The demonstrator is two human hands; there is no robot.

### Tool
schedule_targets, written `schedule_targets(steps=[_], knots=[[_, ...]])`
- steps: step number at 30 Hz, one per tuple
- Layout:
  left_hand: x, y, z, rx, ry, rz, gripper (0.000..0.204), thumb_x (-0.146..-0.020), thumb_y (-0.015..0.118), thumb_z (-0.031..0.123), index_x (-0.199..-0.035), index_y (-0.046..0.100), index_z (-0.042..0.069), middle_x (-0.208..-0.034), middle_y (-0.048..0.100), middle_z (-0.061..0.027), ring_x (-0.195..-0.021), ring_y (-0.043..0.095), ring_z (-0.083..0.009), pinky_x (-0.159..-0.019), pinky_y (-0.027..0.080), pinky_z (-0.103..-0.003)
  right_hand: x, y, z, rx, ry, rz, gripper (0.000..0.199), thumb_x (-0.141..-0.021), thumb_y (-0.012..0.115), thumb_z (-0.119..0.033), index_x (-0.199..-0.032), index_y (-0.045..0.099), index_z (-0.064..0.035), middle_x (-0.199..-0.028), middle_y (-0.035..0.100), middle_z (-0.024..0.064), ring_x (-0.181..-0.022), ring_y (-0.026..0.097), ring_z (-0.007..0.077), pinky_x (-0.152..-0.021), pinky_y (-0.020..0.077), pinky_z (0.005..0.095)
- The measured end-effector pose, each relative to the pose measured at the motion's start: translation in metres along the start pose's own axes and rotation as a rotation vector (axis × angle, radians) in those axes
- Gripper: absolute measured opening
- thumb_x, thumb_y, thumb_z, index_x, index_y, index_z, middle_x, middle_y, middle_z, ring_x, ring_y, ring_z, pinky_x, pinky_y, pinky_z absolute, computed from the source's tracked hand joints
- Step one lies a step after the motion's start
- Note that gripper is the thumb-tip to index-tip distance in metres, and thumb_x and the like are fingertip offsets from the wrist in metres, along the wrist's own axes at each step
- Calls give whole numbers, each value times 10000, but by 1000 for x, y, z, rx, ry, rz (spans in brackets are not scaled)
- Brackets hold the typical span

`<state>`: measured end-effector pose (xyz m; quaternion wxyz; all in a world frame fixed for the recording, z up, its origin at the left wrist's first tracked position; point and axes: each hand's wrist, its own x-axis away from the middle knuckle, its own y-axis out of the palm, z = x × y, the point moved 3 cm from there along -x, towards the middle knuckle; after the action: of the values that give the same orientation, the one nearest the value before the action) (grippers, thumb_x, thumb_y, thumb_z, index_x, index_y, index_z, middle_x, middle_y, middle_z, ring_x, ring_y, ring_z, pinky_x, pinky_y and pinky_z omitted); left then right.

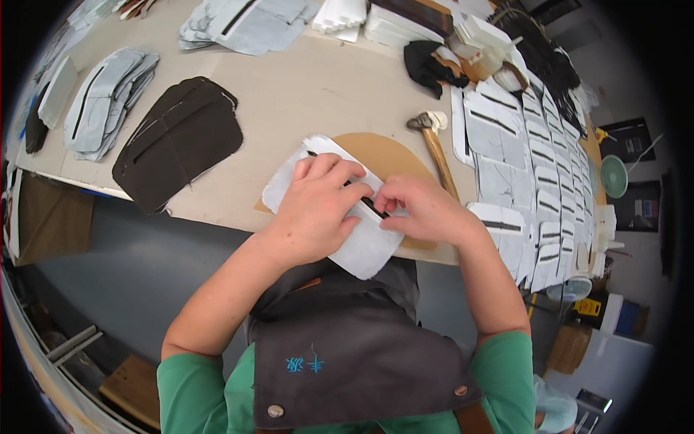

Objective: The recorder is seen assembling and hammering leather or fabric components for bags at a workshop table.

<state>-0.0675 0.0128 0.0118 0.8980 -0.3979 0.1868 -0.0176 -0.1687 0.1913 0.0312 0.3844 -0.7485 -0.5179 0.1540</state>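
A light grey fabric panel with rounded ends lies slantwise before me, its lower end reaching past the table's front edge. A white band and a dark slot with a black strip run along it. My left hand rests on the panel, fingers spread across the slot. To its right, the curled fingers of my right hand pinch the black strip at the slot's lower end. Under the panel is a tan board with a curved edge.
A wooden-handled hammer lies right of the board. Many slotted grey panels cover the right side. A dark brown panel and a stack of grey panels lie left. Black cloth and a glue-stained container stand farther back.
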Motion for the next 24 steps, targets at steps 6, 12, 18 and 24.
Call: schedule_targets(steps=[6,12,18,24], knots=[[-3,23,9,-25,40,45,299,-702,889,129,-940,709,137,-1009,608,-16,-1086,552,-263,-1037,374,-445,1,-10,-4,-32,106,-186,208,-756,725,-10,-959,709,-56,-826,651,74,-804,637,273,-722,498,394],[0,24,11,-2,130,125,233,-698,886,136,-854,713,137,-920,604,2,-993,569,-239,-1012,386,-431,-7,-17,-16,88,157,-367,267,-736,638,53,-948,737,-75,-780,670,108,-792,650,322,-702,485,431],[1,23,12,-9,159,123,198,-717,866,129,-849,718,132,-893,616,7,-974,589,-217,-995,391,-411,-20,-20,-32,365,109,-507,207,-711,647,35,-861,732,-79,-735,673,130,-777,657,356,-681,480,450],[1,24,10,20,159,124,208,-716,873,112,-860,722,129,-912,626,7,-970,585,-229,-988,388,-415,-25,-20,-34,431,75,-539,135,-721,656,20,-789,710,-83,-712,666,122,-756,659,352,-675,482,451]])
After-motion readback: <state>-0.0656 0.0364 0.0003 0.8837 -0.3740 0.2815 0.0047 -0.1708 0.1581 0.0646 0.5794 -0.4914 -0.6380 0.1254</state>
